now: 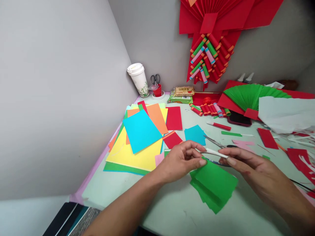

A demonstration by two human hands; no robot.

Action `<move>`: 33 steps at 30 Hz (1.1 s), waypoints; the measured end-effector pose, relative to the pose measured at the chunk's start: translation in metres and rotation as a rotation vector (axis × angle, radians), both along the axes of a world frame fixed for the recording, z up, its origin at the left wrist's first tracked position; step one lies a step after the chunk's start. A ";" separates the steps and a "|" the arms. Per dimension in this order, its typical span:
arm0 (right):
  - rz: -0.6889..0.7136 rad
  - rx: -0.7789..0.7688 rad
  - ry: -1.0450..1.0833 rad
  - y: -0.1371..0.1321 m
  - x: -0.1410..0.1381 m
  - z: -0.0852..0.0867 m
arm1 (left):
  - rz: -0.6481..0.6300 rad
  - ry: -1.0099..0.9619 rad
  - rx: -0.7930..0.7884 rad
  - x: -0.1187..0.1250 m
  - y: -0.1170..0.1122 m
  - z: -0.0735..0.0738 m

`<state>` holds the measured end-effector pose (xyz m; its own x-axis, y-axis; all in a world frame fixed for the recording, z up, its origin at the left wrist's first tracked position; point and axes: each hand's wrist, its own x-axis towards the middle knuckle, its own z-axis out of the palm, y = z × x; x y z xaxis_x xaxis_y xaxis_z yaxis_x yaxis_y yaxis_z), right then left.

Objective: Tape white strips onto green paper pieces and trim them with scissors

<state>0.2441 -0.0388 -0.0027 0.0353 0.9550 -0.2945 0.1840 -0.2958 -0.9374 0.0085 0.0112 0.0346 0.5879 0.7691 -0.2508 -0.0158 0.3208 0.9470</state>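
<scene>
A sheet of green paper (218, 178) is pinched at its upper corner by my left hand (185, 159), thumb against fingers. More green pieces (200, 190) lie below it. A narrow white strip (213, 152) runs from my left fingertips to my right hand (248, 162), which grips its right end between thumb and fingers. Whether the strip is joined to the green paper I cannot tell. Just behind my hands, a pair of scissors (214, 141) rests on the table with its blades parted; my right fingers partly cover its handles.
Coloured sheets (142, 131) are piled at left. Behind stand a white cup (139, 80) and a red pot (157, 90) with small scissors. A red craft knife (221, 126), paper rolls (209, 109), a phone (238, 118) and scraps (268, 137) lie right. Red paper decoration (209, 49) hangs on the wall.
</scene>
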 end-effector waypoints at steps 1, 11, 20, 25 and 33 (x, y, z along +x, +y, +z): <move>0.023 0.031 -0.075 -0.001 0.000 0.000 | 0.013 0.001 -0.006 0.001 0.000 -0.001; 0.131 0.270 -0.275 -0.006 -0.017 0.010 | 0.091 0.061 -0.059 0.003 -0.002 -0.009; 0.191 0.174 -0.226 -0.009 -0.013 0.005 | 0.065 0.007 -0.080 0.003 -0.003 0.002; 0.282 0.170 -0.237 -0.009 -0.008 0.008 | 0.031 -0.037 -0.066 0.002 -0.005 0.007; 0.347 0.166 -0.304 -0.010 -0.012 0.018 | 0.045 -0.067 0.030 -0.001 -0.004 0.008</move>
<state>0.2319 -0.0486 0.0151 -0.2324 0.9588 -0.1633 0.5183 -0.0200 -0.8550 0.0079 0.0067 0.0426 0.5670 0.8018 -0.1886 -0.0929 0.2898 0.9526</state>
